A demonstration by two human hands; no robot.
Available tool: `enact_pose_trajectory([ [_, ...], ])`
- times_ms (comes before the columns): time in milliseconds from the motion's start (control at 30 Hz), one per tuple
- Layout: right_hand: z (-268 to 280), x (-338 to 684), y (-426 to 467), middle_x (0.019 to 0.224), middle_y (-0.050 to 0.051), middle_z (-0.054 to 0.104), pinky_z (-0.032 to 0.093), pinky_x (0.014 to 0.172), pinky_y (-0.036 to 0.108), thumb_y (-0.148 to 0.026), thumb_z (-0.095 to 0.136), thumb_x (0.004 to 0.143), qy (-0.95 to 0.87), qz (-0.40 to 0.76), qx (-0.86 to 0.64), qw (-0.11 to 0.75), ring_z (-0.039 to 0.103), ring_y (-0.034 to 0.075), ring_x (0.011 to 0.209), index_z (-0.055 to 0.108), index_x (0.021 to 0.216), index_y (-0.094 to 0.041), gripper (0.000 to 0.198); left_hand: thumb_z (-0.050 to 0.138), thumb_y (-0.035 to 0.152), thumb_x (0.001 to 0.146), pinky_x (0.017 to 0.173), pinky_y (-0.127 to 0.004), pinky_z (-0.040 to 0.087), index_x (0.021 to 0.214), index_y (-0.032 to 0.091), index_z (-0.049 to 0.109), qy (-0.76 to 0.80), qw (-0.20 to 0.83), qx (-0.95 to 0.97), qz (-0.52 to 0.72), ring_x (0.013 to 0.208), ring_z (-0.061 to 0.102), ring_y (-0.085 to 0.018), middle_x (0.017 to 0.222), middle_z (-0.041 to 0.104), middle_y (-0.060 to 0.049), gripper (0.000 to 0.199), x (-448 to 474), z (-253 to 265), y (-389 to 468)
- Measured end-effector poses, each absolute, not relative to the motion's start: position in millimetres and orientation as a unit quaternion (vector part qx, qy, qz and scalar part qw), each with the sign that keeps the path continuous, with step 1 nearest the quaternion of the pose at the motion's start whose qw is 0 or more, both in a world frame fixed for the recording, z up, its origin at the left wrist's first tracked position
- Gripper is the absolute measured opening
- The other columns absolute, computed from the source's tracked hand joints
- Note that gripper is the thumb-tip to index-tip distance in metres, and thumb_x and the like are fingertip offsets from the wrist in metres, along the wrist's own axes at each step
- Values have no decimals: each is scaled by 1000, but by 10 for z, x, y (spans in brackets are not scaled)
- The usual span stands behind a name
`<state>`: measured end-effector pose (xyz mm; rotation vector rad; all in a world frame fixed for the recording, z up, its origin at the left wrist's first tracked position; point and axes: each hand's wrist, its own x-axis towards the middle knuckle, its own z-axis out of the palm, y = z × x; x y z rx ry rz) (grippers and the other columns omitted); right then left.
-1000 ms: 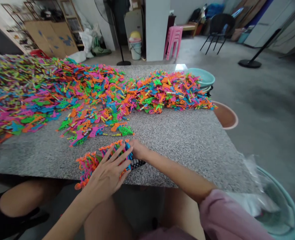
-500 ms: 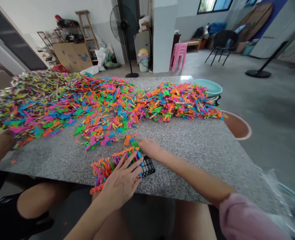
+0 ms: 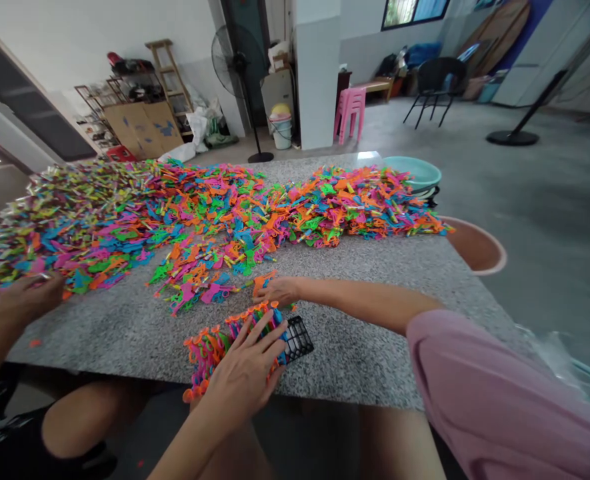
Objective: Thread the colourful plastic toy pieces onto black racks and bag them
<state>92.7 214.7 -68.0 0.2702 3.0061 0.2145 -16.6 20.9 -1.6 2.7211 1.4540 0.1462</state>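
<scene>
My left hand [image 3: 247,357] lies with fingers spread over a black plastic grid rack [image 3: 299,339]. Toy guns [image 3: 212,350] in mixed bright colours are packed upright in it, with round orange ends on top. The rack's right end shows bare grid. Just behind it, my right hand [image 3: 277,291] has its fingers curled down at an orange toy gun [image 3: 261,283] on the table; the fingertips are partly hidden. A bit of green plastic shows beneath that wrist. Beyond lie loose toy guns [image 3: 212,290] in pink, blue and green.
A large heap of small colourful toys [image 3: 109,200] covers the table's back left, and another pile [image 3: 355,207] its back right. A co-worker's hand [image 3: 29,297] is at the left. A teal basin [image 3: 415,171] and a brown basin [image 3: 477,247] stand beyond the stone table's [image 3: 355,320] right side.
My right hand has moved left, from beside a green toy gun to the orange one. My left hand stays on the rack. The co-worker's hand has come further into view, and the camera has shifted slightly.
</scene>
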Motion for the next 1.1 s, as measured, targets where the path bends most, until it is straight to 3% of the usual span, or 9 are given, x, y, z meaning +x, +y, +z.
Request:
enact_pose_trajectory([
  [200,-557,1539,2437,107,4,65,46,80,22,-6,51,91,996,77,6,53,59,12,94,66,88,-17,18,57,25,90,119,-55,29,107,22,64,457,37,887,51,144,33,-30,144,54,-1,18,-190,-22,215],
  [367,-569,2336,2439,108,7,64,47,76,27,-8,46,94,984,34,170,37,61,16,89,60,105,-18,21,55,25,91,121,-51,26,112,22,63,460,34,884,79,145,31,-27,143,55,-2,23,-201,-68,216],
  [500,-748,2603,2146,103,9,64,49,77,30,-18,51,92,899,-118,393,-152,63,19,86,56,115,-15,23,57,23,90,120,-53,25,119,22,61,455,32,887,79,145,31,-28,142,56,-3,30,-215,-85,225],
  [567,-802,2552,2036,107,11,63,51,78,31,-23,51,92,827,-178,453,-282,64,20,89,55,120,-15,29,56,23,90,120,-54,26,116,21,62,455,32,887,69,145,31,-29,142,57,-4,27,-215,-74,229],
  [633,-800,2446,1967,110,11,62,53,76,31,-25,49,93,771,-219,478,-359,65,19,87,59,117,-16,28,56,23,90,119,-54,27,113,21,63,455,32,888,60,145,30,-29,143,56,-4,25,-208,-55,231],
  [767,-720,2380,1837,91,8,66,54,61,29,-21,56,85,713,-321,536,-317,64,16,64,63,90,-15,11,55,24,90,120,-55,26,108,21,64,457,28,887,65,146,29,-28,143,55,-4,20,-197,-37,230],
  [833,-686,2496,1750,77,4,66,51,50,27,-22,59,83,641,-400,577,-312,61,14,51,60,85,-16,7,55,25,91,119,-55,27,108,21,64,456,26,887,68,145,30,-28,143,55,-4,20,-197,-46,233],
  [967,-614,2830,1565,78,1,69,46,40,19,-30,66,81,444,-525,589,-424,58,9,43,54,93,-19,20,56,26,90,120,-55,26,104,21,64,458,28,886,65,145,32,-29,143,56,-2,17,-202,-63,247],
  [1100,-646,2783,1264,70,-1,68,40,37,15,-32,77,70,420,-642,511,-388,52,5,41,59,86,-18,28,54,25,91,118,-56,28,109,21,64,453,34,889,63,145,31,-30,143,55,-3,21,-206,-43,248],
])
